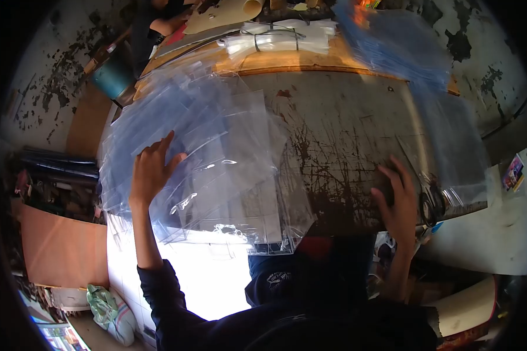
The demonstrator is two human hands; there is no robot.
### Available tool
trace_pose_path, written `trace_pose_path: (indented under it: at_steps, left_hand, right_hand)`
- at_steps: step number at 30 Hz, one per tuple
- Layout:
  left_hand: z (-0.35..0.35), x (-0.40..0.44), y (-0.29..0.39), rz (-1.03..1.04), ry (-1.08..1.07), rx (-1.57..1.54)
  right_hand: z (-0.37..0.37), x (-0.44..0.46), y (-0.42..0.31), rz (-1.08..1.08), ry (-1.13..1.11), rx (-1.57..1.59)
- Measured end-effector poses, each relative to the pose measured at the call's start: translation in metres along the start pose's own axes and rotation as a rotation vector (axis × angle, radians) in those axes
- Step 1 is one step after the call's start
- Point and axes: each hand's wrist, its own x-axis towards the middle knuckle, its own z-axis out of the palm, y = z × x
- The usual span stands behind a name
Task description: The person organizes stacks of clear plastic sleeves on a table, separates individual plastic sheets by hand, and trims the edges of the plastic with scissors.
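Note:
A fanned-out pile of clear plastic sheets covers the left half of the worn table, and its near edge hangs over the front. My left hand lies on the left part of this pile, its fingers apart. Toward the table's right front, my right hand is over the scratched top with fingers spread, holding nothing. Just right of it is a pair of scissors with dark handles. Whether my right fingertips touch the surface, I cannot tell.
More plastic sheets drape along the right side, under a bluish stack. A tied bundle of clear plastic lies at the back. Another person's arm shows at upper left, near a teal bucket. A sack stands at lower left.

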Motion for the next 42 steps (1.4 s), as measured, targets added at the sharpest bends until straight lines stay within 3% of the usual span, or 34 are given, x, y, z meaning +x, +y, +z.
trace_pose_path:
  at_steps: [6, 11, 12, 16, 19, 22, 25, 28, 34, 38, 40, 42]
  left_hand:
    - [0.006, 0.005, -0.022, 0.053, 0.172, -0.292]
    - [0.007, 0.003, -0.02, 0.074, 0.304, 0.001]
    - [0.004, 0.004, -0.015, 0.051, 0.37, 0.09]
    - [-0.037, -0.027, 0.072, 0.068, 0.62, -0.155]
    - [-0.037, -0.059, 0.171, 0.158, 0.535, -0.121]
    - [0.002, -0.061, 0.235, 0.239, 0.184, -0.353]
    - [0.025, -0.07, 0.273, 0.201, 0.168, -0.63]
    - [0.016, -0.083, 0.26, 0.394, 0.047, -0.637]
    - [0.001, -0.103, 0.196, 0.361, -0.038, -0.189]
    - [0.007, -0.11, 0.185, 0.319, -0.056, -0.351]
    - [0.009, -0.102, 0.188, 0.327, -0.034, -0.403]
    - [0.005, -0.093, 0.193, 0.264, -0.077, -0.629]
  right_hand:
    - [0.002, -0.001, 0.004, 0.019, 0.058, 0.031]
    - [0.005, -0.003, 0.007, 0.009, 0.052, 0.05]
    - [0.005, -0.002, 0.006, 0.022, 0.059, 0.051]
    - [0.005, -0.002, 0.007, 0.032, 0.075, 0.039]
    - [0.006, -0.002, 0.007, 0.035, 0.088, 0.039]
    - [0.006, -0.006, 0.007, 0.051, 0.126, 0.032]
    - [0.007, -0.011, 0.01, 0.033, 0.166, 0.0]
    - [0.009, -0.013, 0.014, 0.021, 0.181, -0.02]
    - [0.007, -0.01, 0.008, 0.108, 0.142, 0.007]
    - [0.003, 0.005, -0.002, 0.13, 0.109, 0.02]
    - [0.009, 0.019, -0.009, 0.125, 0.098, 0.193]
    - [0.017, 0.028, -0.018, 0.011, 0.161, 0.181]
